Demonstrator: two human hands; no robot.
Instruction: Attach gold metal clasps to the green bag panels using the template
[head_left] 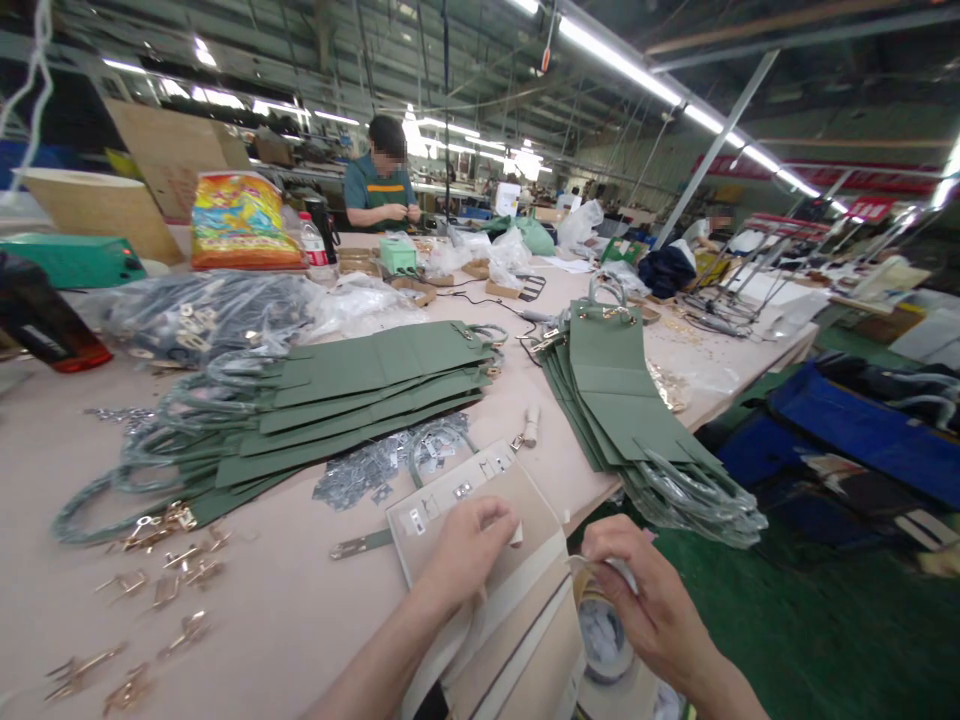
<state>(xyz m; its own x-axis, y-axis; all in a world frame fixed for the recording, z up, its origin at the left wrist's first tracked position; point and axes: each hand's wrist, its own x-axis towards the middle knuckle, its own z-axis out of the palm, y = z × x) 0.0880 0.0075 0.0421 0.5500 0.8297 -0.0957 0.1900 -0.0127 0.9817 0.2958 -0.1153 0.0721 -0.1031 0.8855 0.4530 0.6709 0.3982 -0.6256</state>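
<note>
My left hand (pixel 474 548) is closed over an open beige bag panel (pixel 517 490), with a small white piece (pixel 517 535) at its fingertips. The panel's inner side faces up, showing metal washers and a white label, and a green strap end sticks out at its left. To the right, my right hand (pixel 641 590) is closed, pinching a thin whitish strip beside the panel's edge. Just below that hand sits a roll of tape (pixel 606 640), partly hidden by it. Further beige panels (pixel 517 640) lie fanned out toward me under my left forearm.
Stacked green bag pieces with plastic-wrapped handles (pixel 375 380) lie at left, and another stack (pixel 615 380) at right overhangs the table edge. Loose gold clasps (pixel 184 570) and grey metal plates (pixel 367 470) lie around. A person (pixel 382 180) works across the table (pixel 285 610).
</note>
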